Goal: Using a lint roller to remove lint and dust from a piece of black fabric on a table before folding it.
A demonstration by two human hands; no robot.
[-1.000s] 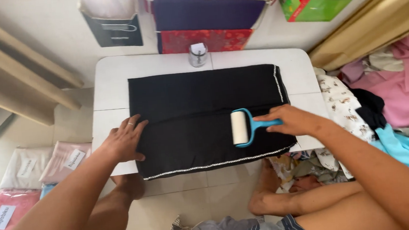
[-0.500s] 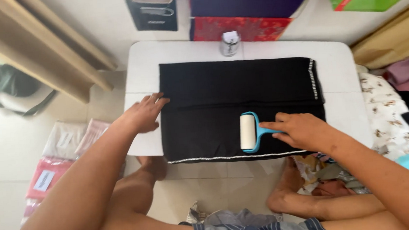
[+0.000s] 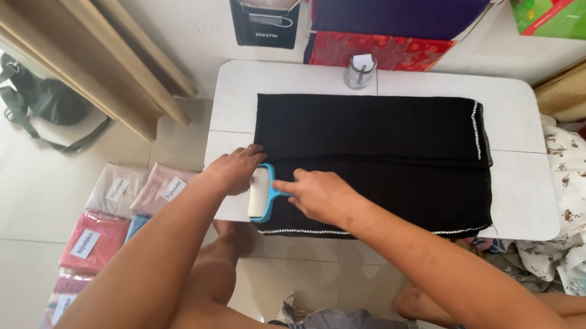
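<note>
Basically we pin the black cloth (image 3: 375,155) flat at its left edge with our left hand (image 3: 235,170), fingers spread, while our right hand (image 3: 319,193) grips the blue lint roller (image 3: 261,194) resting on that edge.

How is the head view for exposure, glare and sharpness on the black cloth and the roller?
Head view: bright daylight washes out the floor at left; the white table glares mildly. The black cloth reads as near-flat dark, folds barely showing. The lint roller, between left hand and right hand, is sharp. Wide-angle bending at the edges.
</note>
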